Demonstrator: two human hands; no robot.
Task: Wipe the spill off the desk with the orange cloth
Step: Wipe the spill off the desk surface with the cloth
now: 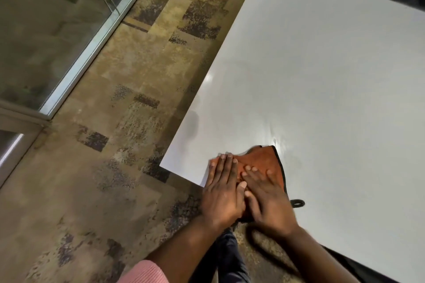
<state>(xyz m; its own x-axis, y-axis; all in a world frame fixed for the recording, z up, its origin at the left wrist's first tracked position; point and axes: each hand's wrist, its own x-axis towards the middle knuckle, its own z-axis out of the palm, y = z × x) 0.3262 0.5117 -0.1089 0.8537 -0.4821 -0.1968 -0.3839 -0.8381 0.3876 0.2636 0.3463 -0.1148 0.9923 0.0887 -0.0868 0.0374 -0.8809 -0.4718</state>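
Bench (322, 76): bare white top beyond and right of the orange cloth (264, 161), open to passage. Wet sheen (274, 139) just beyond cloth. Left edge: drop to patterned carpet (138, 76). Glass partition (46, 30) well apart, left.

Dim warm indoor light, glare streaks on desk (322, 76) near left edge and beside cloth (264, 161), soft shadows under hands, edges bent by wide-angle lens, overall softness, floor (92, 167) grainy
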